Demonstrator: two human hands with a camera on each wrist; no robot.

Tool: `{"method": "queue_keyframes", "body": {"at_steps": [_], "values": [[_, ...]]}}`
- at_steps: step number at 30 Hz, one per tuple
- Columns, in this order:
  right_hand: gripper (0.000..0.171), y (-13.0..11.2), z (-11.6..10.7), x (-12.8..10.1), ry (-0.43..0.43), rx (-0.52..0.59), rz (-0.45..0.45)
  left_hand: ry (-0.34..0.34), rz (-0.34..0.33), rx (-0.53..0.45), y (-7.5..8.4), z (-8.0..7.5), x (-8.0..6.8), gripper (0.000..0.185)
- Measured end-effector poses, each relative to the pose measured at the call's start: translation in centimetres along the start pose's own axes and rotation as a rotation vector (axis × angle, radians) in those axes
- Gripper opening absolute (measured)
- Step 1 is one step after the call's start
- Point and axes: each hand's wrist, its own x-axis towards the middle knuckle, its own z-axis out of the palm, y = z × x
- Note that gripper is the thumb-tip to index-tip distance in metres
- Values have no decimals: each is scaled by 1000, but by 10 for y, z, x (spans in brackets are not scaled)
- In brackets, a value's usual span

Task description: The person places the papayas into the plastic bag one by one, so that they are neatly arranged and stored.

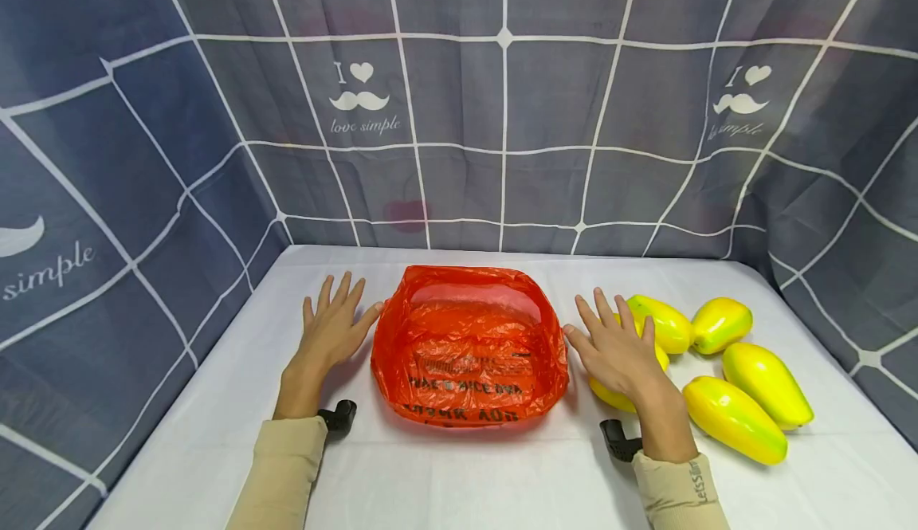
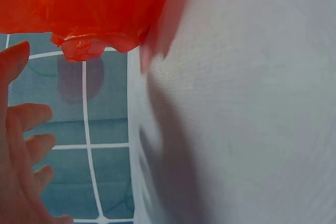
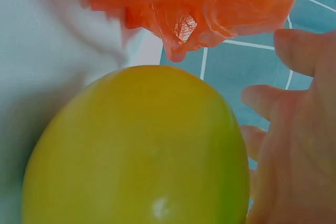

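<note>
Left hand [image 1: 331, 329]: flat on the desk [image 1: 459, 474], fingers straight and spread, thumb tip at the left edge of the bag [image 1: 469, 347]. Holds nothing.

Right hand [image 1: 615, 351]: fingers straight and spread, palm down over a mango [image 1: 610, 393] just right of the bag. Right wrist view shows this mango large under the palm; whether the palm touches it I cannot tell. No curl, no grip.

Bag: one, orange plastic with dark print, mouth open and facing up, at the middle of the desk between the two hands. Looks empty inside.

Mangoes: five counted, yellow-green, all on the desk right of the bag. One under the right hand; one just behind it [image 1: 665, 321]; one further right [image 1: 720, 324]; two nearer the front edge [image 1: 767, 385] [image 1: 733, 420]. None in the bag.

Step, as judged: start position, both hands at rest beside the bag, loading of fruit not begun. Next move likely calls for the right hand to curl round the nearest mango and lift it over the bag rim; the left hand may need to steady the thin film, which could collapse or slide.

Backdrop: grey checked cloth [image 1: 459, 115] on three sides.
</note>
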Motion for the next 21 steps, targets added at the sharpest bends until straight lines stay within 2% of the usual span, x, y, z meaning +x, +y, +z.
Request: {"method": "queue_keyframes", "body": {"at_steps": [6, 12, 14, 21], "values": [[78, -1, 0, -3, 4, 17, -10, 6, 8, -39, 0, 0, -1, 69], [80, -4, -7, -10, 25, 57, -48, -27, -4, -222, 7, -4, 1, 74], [81, -4, -11, -12, 35, 80, -71, -47, -18, -266, 9, -6, 2, 76], [84, 1, -24, -22, 53, 147, -137, -104, 9, -390, 12, -7, 3, 75]]}}
